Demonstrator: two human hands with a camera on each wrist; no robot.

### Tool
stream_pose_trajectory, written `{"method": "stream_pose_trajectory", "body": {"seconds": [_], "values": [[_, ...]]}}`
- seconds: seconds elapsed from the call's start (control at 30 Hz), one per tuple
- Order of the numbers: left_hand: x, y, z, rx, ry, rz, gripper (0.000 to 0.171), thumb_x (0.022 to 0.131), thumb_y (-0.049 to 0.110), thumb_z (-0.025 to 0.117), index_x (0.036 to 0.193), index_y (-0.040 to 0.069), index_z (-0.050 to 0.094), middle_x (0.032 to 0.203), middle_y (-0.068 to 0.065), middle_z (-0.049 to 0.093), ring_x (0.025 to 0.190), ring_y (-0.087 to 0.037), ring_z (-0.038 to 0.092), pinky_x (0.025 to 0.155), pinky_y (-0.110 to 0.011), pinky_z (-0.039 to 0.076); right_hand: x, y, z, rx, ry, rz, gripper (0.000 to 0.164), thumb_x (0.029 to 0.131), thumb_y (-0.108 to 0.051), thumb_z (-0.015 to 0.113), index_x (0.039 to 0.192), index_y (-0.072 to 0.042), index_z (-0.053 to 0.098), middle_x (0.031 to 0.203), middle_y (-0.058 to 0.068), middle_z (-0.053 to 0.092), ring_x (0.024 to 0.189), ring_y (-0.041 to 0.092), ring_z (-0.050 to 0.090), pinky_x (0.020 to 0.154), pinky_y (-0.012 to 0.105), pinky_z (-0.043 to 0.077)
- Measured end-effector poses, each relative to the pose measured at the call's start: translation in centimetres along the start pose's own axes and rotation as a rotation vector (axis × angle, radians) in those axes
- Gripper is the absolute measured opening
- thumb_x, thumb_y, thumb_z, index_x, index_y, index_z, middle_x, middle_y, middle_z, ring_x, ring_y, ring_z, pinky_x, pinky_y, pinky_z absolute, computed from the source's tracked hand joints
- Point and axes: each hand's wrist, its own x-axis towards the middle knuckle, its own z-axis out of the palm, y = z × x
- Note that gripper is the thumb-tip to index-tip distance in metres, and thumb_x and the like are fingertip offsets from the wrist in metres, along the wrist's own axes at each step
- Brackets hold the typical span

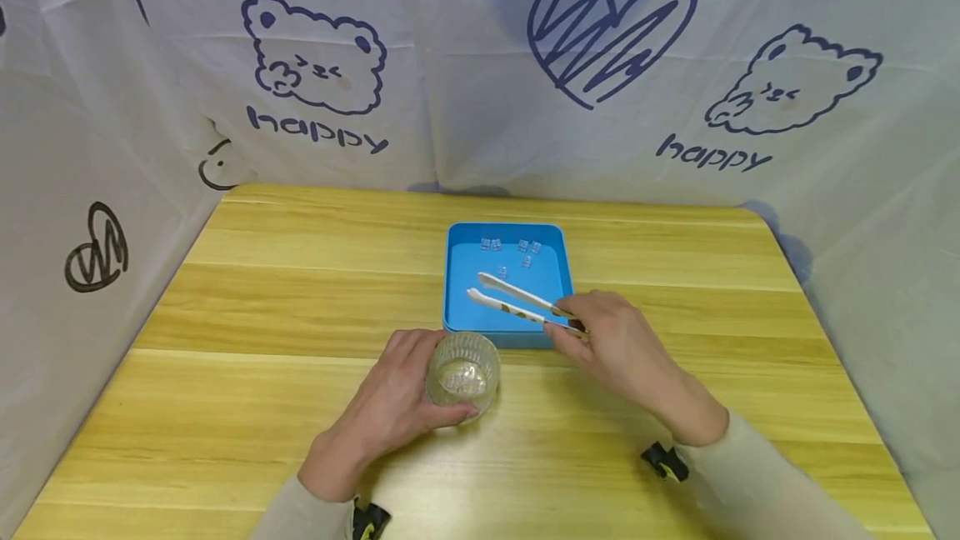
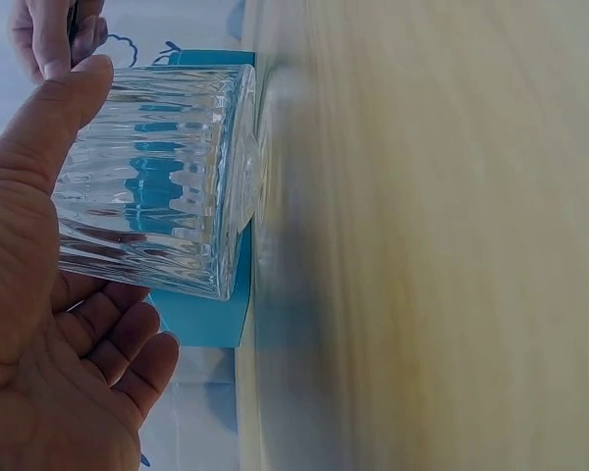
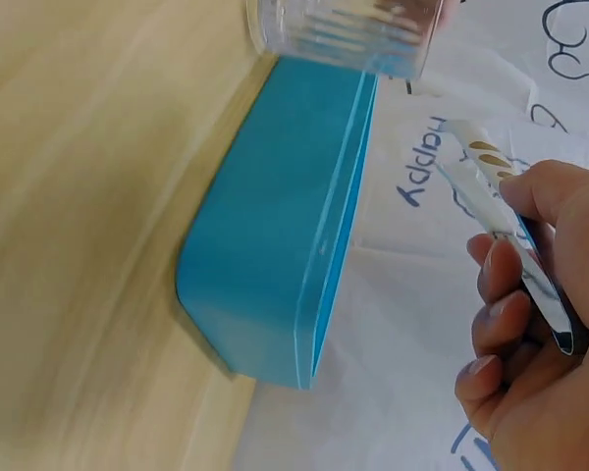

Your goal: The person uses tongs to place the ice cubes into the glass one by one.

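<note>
A ribbed clear glass (image 1: 462,377) stands in front of the blue tray (image 1: 508,338). My left hand (image 1: 401,394) grips it from the left, thumb on the near side; clear pieces seem to lie in its bottom. Over the tray, my right hand (image 1: 611,340) holds a pair of white tongs (image 1: 517,300) with gold marks between thumb and fingers. The tips of the tongs are apart, with nothing seen between them. Several small clear cubes (image 1: 527,262) lie on the tray floor beyond the tips. The right wrist view shows the tongs (image 3: 491,191) above the tray's rim.
The wood-grain table (image 1: 300,273) extends to both sides of the tray. A white cloth (image 1: 465,107) with drawn bears, hearts and lettering hangs behind it and along the sides. The tray's raised walls (image 3: 260,216) surround the cubes.
</note>
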Motion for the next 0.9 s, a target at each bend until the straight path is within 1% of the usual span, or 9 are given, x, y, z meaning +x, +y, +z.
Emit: {"method": "stream_pose_trajectory", "body": {"seconds": [0.13,0.23,0.3,0.43,0.53,0.67,0.77,0.9], "values": [[0.0,-0.1,0.0,-0.003,-0.001,-0.007,0.098,0.069,0.056,0.096,0.144,0.006,0.057,0.133,-0.006,0.063,0.128,-0.026,0.054,0.107,-0.046,0.054,1.1,0.8,0.0,-0.057,0.017,0.007,0.024,0.099,-0.027,0.075,0.099,-0.003,0.074,0.074,-0.001,0.064,0.066,0.015,0.051,0.068,0.034,0.042],[-0.1,-0.1,0.0,-0.006,0.001,-0.006,0.097,0.069,0.056,0.096,0.143,0.007,0.058,0.133,-0.006,0.063,0.127,-0.025,0.054,0.107,-0.046,0.054,1.8,1.7,0.1,-0.101,0.033,0.002,0.025,0.098,-0.027,0.074,0.099,-0.002,0.075,0.075,0.002,0.066,0.067,0.019,0.053,0.067,0.035,0.038],[-0.2,-0.1,0.0,-0.008,0.002,-0.005,0.096,0.069,0.056,0.096,0.144,0.008,0.058,0.133,-0.006,0.063,0.126,-0.025,0.054,0.106,-0.046,0.054,2.3,2.2,0.3,-0.123,0.031,0.007,0.024,0.099,-0.027,0.073,0.097,-0.003,0.074,0.073,0.001,0.064,0.067,0.020,0.052,0.067,0.035,0.036],[-0.2,-0.1,0.0,-0.010,0.001,-0.005,0.096,0.069,0.056,0.096,0.144,0.009,0.058,0.133,-0.005,0.063,0.126,-0.025,0.054,0.106,-0.046,0.054,3.1,3.1,0.8,-0.118,0.001,0.034,0.026,0.101,-0.026,0.070,0.083,-0.008,0.063,0.065,-0.002,0.048,0.063,0.019,0.045,0.065,0.034,0.035],[-0.2,-0.2,0.0,-0.011,-0.001,-0.004,0.096,0.069,0.056,0.095,0.143,0.009,0.058,0.132,-0.005,0.063,0.126,-0.024,0.054,0.106,-0.046,0.054,3.8,3.6,1.3,-0.109,-0.031,0.073,0.031,0.101,-0.025,0.069,0.078,-0.010,0.056,0.063,-0.002,0.038,0.061,0.019,0.042,0.060,0.033,0.034],[-0.1,-0.2,0.0,-0.008,-0.001,0.004,0.096,0.069,0.056,0.096,0.143,0.009,0.058,0.132,-0.005,0.064,0.125,-0.024,0.054,0.106,-0.045,0.054,4.3,4.1,1.9,-0.119,-0.063,0.105,0.029,0.101,-0.025,0.070,0.080,-0.008,0.059,0.063,-0.001,0.039,0.060,0.019,0.043,0.057,0.031,0.035],[-0.1,-0.1,0.0,-0.004,0.003,0.008,0.095,0.068,0.056,0.096,0.143,0.009,0.058,0.131,-0.005,0.064,0.125,-0.024,0.054,0.105,-0.045,0.054,4.5,4.4,2.2,-0.141,-0.071,0.103,0.028,0.100,-0.024,0.071,0.080,-0.007,0.061,0.062,-0.001,0.039,0.060,0.020,0.044,0.058,0.031,0.036],[-0.1,-0.2,0.0,-0.001,0.007,0.008,0.094,0.069,0.056,0.096,0.142,0.010,0.059,0.131,-0.004,0.064,0.124,-0.024,0.054,0.104,-0.045,0.055,4.6,4.6,2.4,-0.174,-0.075,0.101,0.030,0.099,-0.025,0.073,0.079,-0.007,0.059,0.061,-0.002,0.036,0.060,0.021,0.044,0.060,0.032,0.035]]}}
